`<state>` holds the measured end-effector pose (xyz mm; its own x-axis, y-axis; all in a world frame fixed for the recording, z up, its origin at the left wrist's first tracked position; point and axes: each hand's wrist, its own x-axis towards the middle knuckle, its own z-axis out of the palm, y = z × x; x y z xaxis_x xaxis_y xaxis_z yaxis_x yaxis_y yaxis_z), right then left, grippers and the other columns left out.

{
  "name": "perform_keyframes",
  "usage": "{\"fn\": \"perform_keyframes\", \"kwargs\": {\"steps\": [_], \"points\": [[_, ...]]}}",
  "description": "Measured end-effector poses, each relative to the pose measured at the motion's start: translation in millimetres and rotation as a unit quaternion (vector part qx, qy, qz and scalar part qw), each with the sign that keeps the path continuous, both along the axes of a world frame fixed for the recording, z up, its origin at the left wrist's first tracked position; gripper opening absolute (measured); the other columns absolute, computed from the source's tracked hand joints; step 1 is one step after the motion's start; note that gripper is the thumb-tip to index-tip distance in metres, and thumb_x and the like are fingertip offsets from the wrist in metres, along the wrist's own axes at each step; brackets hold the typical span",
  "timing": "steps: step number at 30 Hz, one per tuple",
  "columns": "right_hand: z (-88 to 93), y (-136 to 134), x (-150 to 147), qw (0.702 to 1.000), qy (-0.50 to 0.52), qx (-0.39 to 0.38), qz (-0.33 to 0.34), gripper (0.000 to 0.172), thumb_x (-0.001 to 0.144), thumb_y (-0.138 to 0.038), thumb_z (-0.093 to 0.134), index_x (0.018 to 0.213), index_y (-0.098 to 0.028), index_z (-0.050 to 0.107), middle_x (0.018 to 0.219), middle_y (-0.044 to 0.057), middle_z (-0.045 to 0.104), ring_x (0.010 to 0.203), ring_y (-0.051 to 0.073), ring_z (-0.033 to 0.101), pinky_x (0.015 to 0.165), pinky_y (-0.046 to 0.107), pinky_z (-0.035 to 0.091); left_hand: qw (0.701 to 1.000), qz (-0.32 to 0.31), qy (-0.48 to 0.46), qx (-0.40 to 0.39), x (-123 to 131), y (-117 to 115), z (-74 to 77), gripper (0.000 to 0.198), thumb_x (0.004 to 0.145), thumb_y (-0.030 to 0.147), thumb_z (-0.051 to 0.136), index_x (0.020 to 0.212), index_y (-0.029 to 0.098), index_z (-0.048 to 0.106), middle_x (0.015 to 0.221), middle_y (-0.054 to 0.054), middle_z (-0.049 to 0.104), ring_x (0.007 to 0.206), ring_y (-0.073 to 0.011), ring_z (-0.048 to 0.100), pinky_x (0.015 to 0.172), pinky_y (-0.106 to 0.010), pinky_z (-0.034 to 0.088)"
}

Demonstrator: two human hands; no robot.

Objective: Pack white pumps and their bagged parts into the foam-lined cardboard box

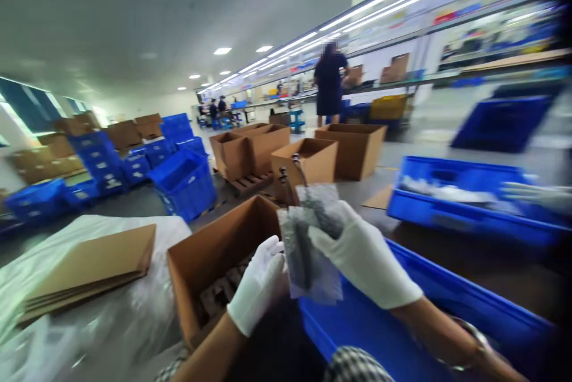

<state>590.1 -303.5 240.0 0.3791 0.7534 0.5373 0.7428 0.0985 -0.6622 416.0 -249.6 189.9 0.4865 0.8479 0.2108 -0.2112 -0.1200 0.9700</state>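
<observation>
Head view: the left hand (261,283) and right hand (364,257) are both gripping a plastic bag (315,283), probably light, limp and slippery; pinching over its dark part (304,254) is looking surest.

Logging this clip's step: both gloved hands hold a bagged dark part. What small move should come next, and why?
Probably lower the clear bag leftward into the open cardboard box. The left hand and right hand both grip it right beside that box, where dark pieces seem to lie in rows, so it looks like the nearest fitting place.
</observation>
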Motion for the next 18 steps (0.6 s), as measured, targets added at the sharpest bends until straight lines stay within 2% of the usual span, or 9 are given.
{"fn": "perform_keyframes", "kwargs": {"steps": [3,5,8,10,12,13,16,18], "points": [[1.7,40.1,-73.8,0.997,-0.002,-0.007,0.081,0.023,0.078,-0.043,0.054,0.080,-0.025,0.041,0.062,-0.003,0.054,0.053,0.018,0.052,0.052,0.028,0.035,0.994,0.089,-0.054,0.025,-24.1,9.2,11.0,0.067,0.065,0.058,0.080,0.117,0.020,0.062,0.126,-0.012,0.065,0.119,-0.0305,0.057,0.106,-0.042,0.043],[-1.6,61.9,-107.5,0.986,0.034,-0.007,0.160,0.028,0.080,-0.048,0.056,0.079,-0.025,0.039,0.061,-0.003,0.053,0.053,0.017,0.052,0.052,0.027,0.034,0.990,0.132,-0.059,0.004,-47.4,15.5,13.2,0.067,0.062,0.043,0.087,0.119,0.021,0.059,0.124,-0.010,0.066,0.117,-0.0283,0.059,0.104,-0.040,0.044],[-10.3,91.6,-137.1,0.953,0.133,0.010,0.272,0.037,0.083,-0.060,0.051,0.081,-0.024,0.041,0.069,-0.001,0.059,0.066,0.020,0.059,0.058,0.028,0.043,0.980,0.143,-0.123,-0.069,-87.8,26.9,3.2,0.058,0.064,0.027,0.087,0.116,0.021,0.062,0.125,-0.008,0.066,0.122,-0.0263,0.056,0.108,-0.037,0.041],[-16.3,110.5,-147.6,0.936,0.168,0.020,0.309,0.036,0.085,-0.060,0.047,0.087,-0.024,0.047,0.080,0.002,0.065,0.080,0.022,0.063,0.069,0.030,0.049,0.966,0.144,-0.180,-0.117,-114.6,36.1,-9.7,0.046,0.069,0.027,0.083,0.112,0.020,0.066,0.114,-0.007,0.070,0.119,-0.0254,0.059,0.107,-0.037,0.041],[-20.9,128.1,-155.6,0.936,0.141,0.020,0.321,0.034,0.086,-0.057,0.045,0.093,-0.024,0.052,0.088,0.003,0.068,0.090,0.024,0.065,0.076,0.032,0.050,0.945,0.153,-0.246,-0.150,-137.7,45.9,-21.8,0.038,0.074,0.030,0.078,0.110,0.021,0.068,0.100,-0.005,0.073,0.108,-0.0233,0.065,0.105,-0.038,0.044],[-22.8,135.4,-159.9,0.943,0.099,0.009,0.318,0.032,0.086,-0.055,0.045,0.093,-0.025,0.053,0.087,0.003,0.069,0.089,0.026,0.066,0.075,0.033,0.050,0.936,0.157,-0.275,-0.156,-146.9,50.5,-26.4,0.038,0.075,0.031,0.077,0.110,0.020,0.068,0.097,-0.005,0.073,0.104,-0.0225,0.067,0.105,-0.039,0.044],[-29.7,147.0,-176.9,0.959,-0.057,-0.049,0.272,0.028,0.086,-0.054,0.046,0.082,-0.027,0.051,0.071,0.002,0.066,0.072,0.029,0.068,0.059,0.034,0.044,0.916,0.157,-0.337,-0.150,-163.6,61.2,-34.7,0.041,0.071,0.024,0.079,0.111,0.020,0.068,0.106,-0.007,0.073,0.108,-0.0233,0.065,0.108,-0.040,0.042],[-35.5,146.7,-190.4,0.961,-0.128,-0.074,0.234,0.028,0.089,-0.054,0.046,0.080,-0.027,0.047,0.067,0.002,0.065,0.064,0.028,0.067,0.052,0.032,0.037,0.915,0.163,-0.335,-0.154,-165.9,65.3,-38.6,0.038,0.069,0.021,0.079,0.106,0.020,0.070,0.108,-0.005,0.073,0.110,-0.0239,0.064,0.108,-0.040,0.042]]}}
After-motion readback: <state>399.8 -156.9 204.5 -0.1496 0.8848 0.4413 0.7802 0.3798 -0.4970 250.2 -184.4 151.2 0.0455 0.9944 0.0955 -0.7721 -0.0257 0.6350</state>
